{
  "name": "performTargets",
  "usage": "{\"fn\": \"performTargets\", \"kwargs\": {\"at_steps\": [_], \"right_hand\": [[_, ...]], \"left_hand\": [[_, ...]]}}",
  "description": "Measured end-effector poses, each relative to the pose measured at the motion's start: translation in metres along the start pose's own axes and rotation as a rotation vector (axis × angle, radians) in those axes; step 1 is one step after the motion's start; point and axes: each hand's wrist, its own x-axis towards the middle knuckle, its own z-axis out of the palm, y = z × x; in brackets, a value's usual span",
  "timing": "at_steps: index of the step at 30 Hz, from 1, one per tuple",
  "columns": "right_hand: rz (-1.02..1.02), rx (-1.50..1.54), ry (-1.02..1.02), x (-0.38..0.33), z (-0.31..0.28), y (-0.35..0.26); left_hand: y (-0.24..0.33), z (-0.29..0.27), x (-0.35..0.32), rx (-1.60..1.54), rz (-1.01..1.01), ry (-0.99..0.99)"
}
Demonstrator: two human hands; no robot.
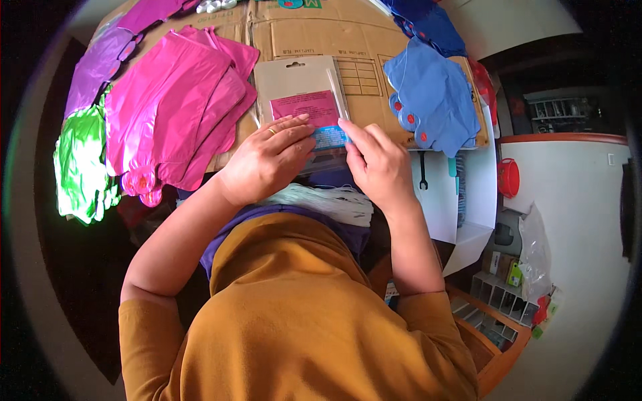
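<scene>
My left hand [267, 160], a ring on one finger, lies flat on the lower part of a clear plastic packet [302, 90] with a pink paper card [306, 107] and a blue label [329, 137] inside. My right hand [374, 160] pinches the packet's lower right corner by the blue label. A thin white straw [336, 93] lies along the packet's right side. The packet rests on flattened brown cardboard [314, 33].
Pink foil balloons [174, 100] lie left of the packet, purple ones [100, 63] and a green one [80, 160] further left. Blue foil balloons [431, 100] lie right. A bundle of white straws [328, 200] sits near my body. A white shelf [461, 194] stands right.
</scene>
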Motion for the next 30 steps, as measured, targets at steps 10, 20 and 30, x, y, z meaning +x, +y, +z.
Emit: {"fn": "performTargets", "kwargs": {"at_steps": [10,20,30], "right_hand": [[-0.299,-0.279,0.176,-0.003,0.01,0.02],[-0.035,0.117,0.186,-0.023,-0.013,0.013],[0.035,0.288,0.025,-0.014,-0.005,0.03]], "left_hand": [[0.001,-0.003,0.001,-0.025,-0.001,-0.051],[0.001,-0.003,-0.001,0.083,0.066,-0.123],[0.003,-0.004,0.003,0.014,-0.067,-0.14]]}}
